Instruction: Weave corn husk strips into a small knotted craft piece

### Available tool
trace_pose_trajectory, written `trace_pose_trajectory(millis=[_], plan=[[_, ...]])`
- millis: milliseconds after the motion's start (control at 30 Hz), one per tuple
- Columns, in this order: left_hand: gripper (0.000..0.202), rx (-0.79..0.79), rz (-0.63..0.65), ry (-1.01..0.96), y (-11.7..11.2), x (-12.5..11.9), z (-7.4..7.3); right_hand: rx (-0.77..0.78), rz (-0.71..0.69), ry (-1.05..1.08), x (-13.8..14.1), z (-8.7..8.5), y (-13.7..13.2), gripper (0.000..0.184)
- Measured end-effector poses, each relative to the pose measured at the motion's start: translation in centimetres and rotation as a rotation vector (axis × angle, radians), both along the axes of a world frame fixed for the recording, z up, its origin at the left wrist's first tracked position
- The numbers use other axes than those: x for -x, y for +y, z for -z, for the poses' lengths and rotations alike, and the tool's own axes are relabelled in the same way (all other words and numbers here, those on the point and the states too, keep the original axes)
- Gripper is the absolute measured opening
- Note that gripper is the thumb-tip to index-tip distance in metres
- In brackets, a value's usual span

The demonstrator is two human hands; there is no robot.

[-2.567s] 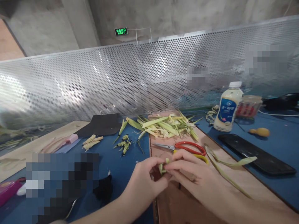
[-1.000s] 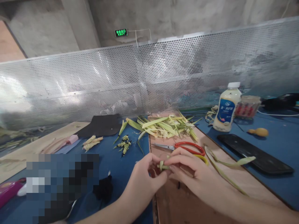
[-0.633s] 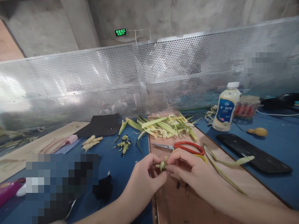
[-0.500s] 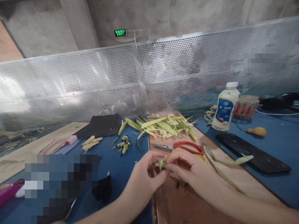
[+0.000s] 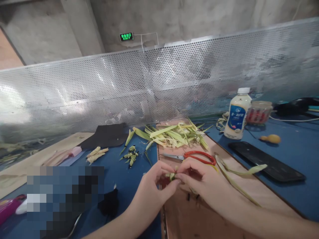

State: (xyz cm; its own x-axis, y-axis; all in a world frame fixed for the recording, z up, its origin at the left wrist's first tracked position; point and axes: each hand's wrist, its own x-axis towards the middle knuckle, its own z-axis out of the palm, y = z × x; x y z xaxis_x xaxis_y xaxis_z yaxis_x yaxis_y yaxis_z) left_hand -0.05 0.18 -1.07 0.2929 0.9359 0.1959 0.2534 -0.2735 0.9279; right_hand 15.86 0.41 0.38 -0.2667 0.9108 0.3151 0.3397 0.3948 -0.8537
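Just above the wooden board (image 5: 194, 219), my left hand (image 5: 156, 187) and my right hand (image 5: 203, 176) meet, pinching a small green knotted leaf strip (image 5: 171, 176) between thumbs and fingertips. Fingers cover much of the strip. Right behind them lie scissors (image 5: 184, 156) with red handles, pointing left. Farther back is a pile of long green leaves (image 5: 174, 134). Small knotted green pieces with dark tips (image 5: 131, 155) lie on the blue tabletop to the left. Partly hidden under my right hand are a few more pieces with dark ends (image 5: 191, 193).
To the right are a loose leaf strip (image 5: 234, 182), a black phone (image 5: 266, 161), a white-capped bottle (image 5: 238, 116), a lidded jar (image 5: 259, 113) and a yellow gourd-shaped thing (image 5: 271, 138). A perforated metal screen (image 5: 124, 89) stands behind. On the left are a black sheet (image 5: 107, 134) and pale husk pieces (image 5: 97, 154).
My fingertips have drawn closer together around the leaf strip, and less of it shows. The view has shifted slightly; the things on the table stay where they were.
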Motion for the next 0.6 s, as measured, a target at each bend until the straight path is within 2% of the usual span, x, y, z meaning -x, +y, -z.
trace_pose_trajectory(millis=[200,433,600], plan=[[0.021,0.029,-0.029,-0.009,0.08,-0.03,-0.84,-0.026,0.003,-0.029,-0.31,0.55,0.11,0.007],[0.010,0.112,0.051,-0.116,0.47,0.19,-0.78,-0.118,0.019,-0.084,-0.41,0.37,0.24,0.009],[0.011,0.184,0.068,-0.144,0.17,0.35,-0.78,-0.105,0.009,-0.085,-0.46,0.50,0.31,0.008]])
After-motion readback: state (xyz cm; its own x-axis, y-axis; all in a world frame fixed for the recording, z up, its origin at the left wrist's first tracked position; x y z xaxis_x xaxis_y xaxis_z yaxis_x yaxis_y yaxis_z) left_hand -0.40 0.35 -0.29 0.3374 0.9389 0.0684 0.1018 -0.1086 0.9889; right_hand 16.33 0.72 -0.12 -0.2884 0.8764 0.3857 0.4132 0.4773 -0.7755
